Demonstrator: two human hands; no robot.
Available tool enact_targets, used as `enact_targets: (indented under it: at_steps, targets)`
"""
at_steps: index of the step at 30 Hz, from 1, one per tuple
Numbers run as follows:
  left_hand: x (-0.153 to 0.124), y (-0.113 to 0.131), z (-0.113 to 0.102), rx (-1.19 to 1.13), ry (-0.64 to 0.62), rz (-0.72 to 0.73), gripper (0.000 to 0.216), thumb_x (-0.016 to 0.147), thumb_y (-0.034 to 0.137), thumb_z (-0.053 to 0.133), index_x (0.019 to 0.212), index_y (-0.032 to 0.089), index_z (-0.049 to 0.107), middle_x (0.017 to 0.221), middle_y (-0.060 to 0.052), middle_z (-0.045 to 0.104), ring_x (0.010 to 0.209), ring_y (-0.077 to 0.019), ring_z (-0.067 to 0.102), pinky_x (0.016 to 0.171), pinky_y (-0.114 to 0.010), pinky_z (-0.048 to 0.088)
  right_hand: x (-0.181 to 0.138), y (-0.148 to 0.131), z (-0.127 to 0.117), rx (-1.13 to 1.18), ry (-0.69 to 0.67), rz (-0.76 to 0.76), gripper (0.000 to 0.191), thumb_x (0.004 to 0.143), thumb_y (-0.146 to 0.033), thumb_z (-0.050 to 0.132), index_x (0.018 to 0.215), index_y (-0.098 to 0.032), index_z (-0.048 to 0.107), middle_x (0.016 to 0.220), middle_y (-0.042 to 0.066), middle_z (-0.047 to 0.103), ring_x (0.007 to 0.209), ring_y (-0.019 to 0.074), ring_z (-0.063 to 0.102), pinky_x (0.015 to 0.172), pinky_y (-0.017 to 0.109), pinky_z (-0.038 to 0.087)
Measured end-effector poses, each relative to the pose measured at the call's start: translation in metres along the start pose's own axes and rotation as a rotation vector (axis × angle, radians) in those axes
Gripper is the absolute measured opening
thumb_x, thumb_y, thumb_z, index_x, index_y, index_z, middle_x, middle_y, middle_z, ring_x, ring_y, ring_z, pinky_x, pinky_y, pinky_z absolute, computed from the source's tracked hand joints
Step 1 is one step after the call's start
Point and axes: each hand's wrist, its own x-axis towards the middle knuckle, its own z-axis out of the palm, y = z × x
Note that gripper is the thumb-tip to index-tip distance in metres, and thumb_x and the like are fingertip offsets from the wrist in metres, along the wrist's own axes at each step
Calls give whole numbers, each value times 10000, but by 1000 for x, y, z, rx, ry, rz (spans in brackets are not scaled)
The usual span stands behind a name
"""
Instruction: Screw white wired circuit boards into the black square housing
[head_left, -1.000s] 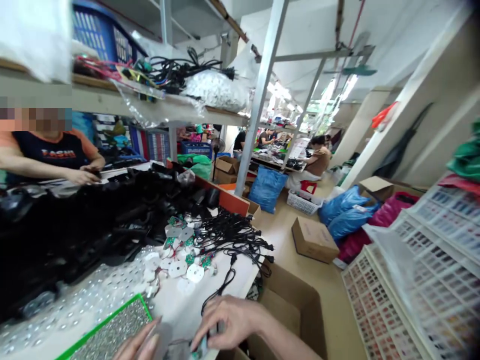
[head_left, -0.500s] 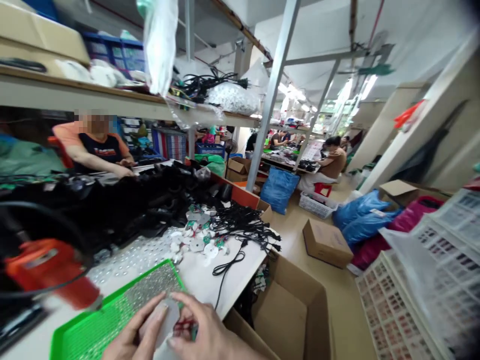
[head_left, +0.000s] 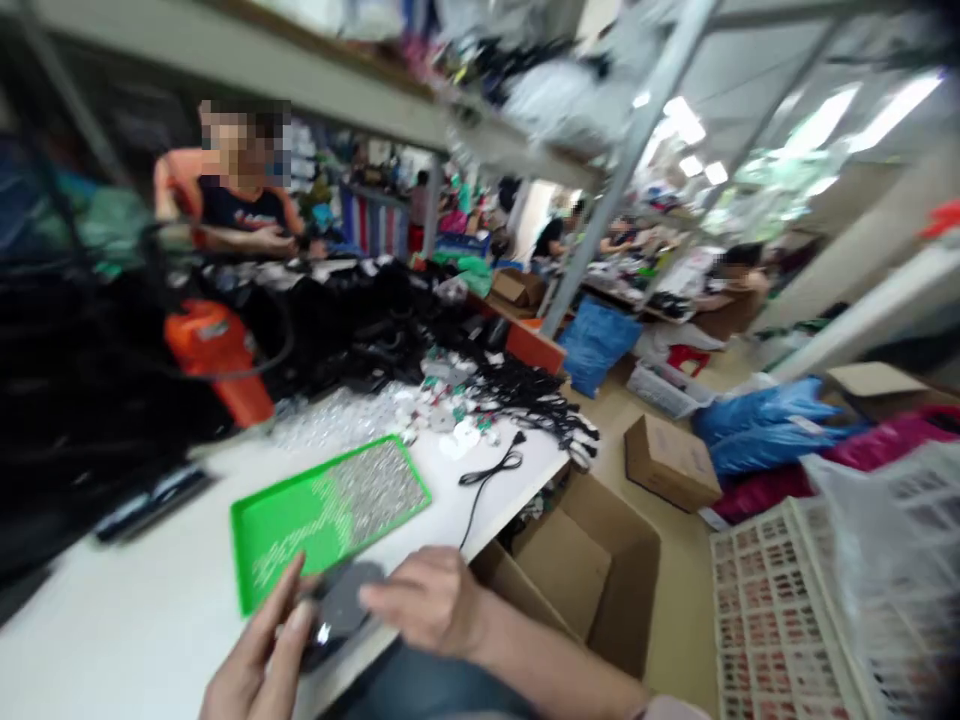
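Note:
At the near table edge, my left hand (head_left: 262,650) holds a glossy black part (head_left: 319,640), its thumb and fingers along the left side. A flat grey rounded plate (head_left: 346,598) lies over that part. My right hand (head_left: 431,600) is closed, with its fingertips at the right side of the plate. Just beyond sits a green tray (head_left: 292,530) with many small metal pieces (head_left: 379,490) heaped at its right end. An orange power screwdriver (head_left: 221,360) hangs above the table at the left. Blur hides the fine details of the held part.
Black cords (head_left: 525,395), white discs (head_left: 461,438) and clear plastic parts (head_left: 330,425) lie behind the tray. An open cardboard box (head_left: 622,590) stands right of the table, with white crates (head_left: 780,600) beyond. A co-worker (head_left: 240,200) sits across the table.
My view has tilted down and left. The grey plate, earlier held up with red wires beneath it, is now lower, over a black part. My right hand has shifted to the plate's right side.

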Motion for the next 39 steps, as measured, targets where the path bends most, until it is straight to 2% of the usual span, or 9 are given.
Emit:
enact_targets:
  at_steps: [2, 4, 8, 15, 20, 29, 33, 36, 39]
  targets:
    - [-9, -10, -13, 110, 96, 39, 563, 847, 560, 500, 1327, 267, 529, 1234, -58, 637, 1025, -267, 644, 704, -339, 589, -9, -6, -12, 65, -89, 68, 194, 888, -167, 497, 974, -190, 670, 610, -3, 651, 528, 123, 566, 529, 269, 448]
    - [-15, -23, -25, 183, 130, 106, 480, 884, 503, 473, 1271, 236, 571, 1224, -81, 620, 1081, -260, 611, 866, -397, 549, -18, -5, -19, 103, -157, 127, 184, 842, -92, 575, 973, -176, 674, 600, 5, 640, 577, 136, 571, 596, 285, 464]
    - [-25, -44, -33, 277, 32, 156, 504, 874, 447, 557, 1326, 231, 502, 1329, -103, 542, 1239, -262, 505, 1049, -455, 420, -31, -1, -11, 127, -259, 109, 223, 789, -57, 662, 986, -162, 667, 594, 0, 603, 595, 136, 533, 642, 291, 454]
    - [-28, -44, -1, 394, -52, 231, 802, 694, 495, 765, 1366, 227, 421, 1323, -138, 537, 1234, -318, 487, 1004, -501, 416, -22, -14, 25, -38, -301, -60, 170, 838, -139, 648, 1005, -168, 641, 550, -29, 528, 578, 133, 474, 603, 297, 349]
    - [-17, -49, 12, 432, -28, 189, 675, 695, 392, 792, 1276, 228, 492, 1226, -106, 621, 1137, -294, 557, 944, -459, 430, -27, -17, 41, -164, -395, -137, 124, 851, -174, 642, 973, -151, 652, 567, -16, 507, 612, 149, 446, 606, 320, 304]
    - [-15, -50, 5, 361, -66, 192, 600, 738, 378, 757, 1255, 226, 496, 1206, -93, 618, 1124, -281, 546, 926, -434, 419, -28, -37, 37, -190, -628, 85, 191, 888, -143, 571, 1054, -184, 656, 649, 25, 581, 680, 187, 464, 680, 353, 324]
    - [-20, -49, 3, 280, -96, 193, 502, 842, 353, 635, 1296, 226, 463, 1272, -97, 577, 1197, -263, 496, 997, -428, 368, -29, -39, 36, -182, -685, 130, 224, 902, -141, 536, 1094, -183, 645, 673, 43, 598, 697, 199, 476, 694, 373, 327]
    - [-21, -47, 10, 261, -25, 127, 344, 932, 320, 487, 1263, 227, 493, 1245, -80, 601, 1179, -238, 506, 994, -414, 359, -33, -41, 37, -180, -677, 141, 218, 911, -169, 537, 1099, -197, 643, 685, 44, 607, 705, 194, 485, 676, 370, 316]
    - [-19, -45, 21, 320, 82, 38, 299, 915, 338, 518, 1188, 217, 540, 1138, -72, 644, 1109, -248, 529, 946, -416, 374, -35, -46, 41, -190, -658, 170, 201, 909, -177, 545, 1078, -194, 653, 672, 41, 610, 694, 191, 487, 678, 368, 319]
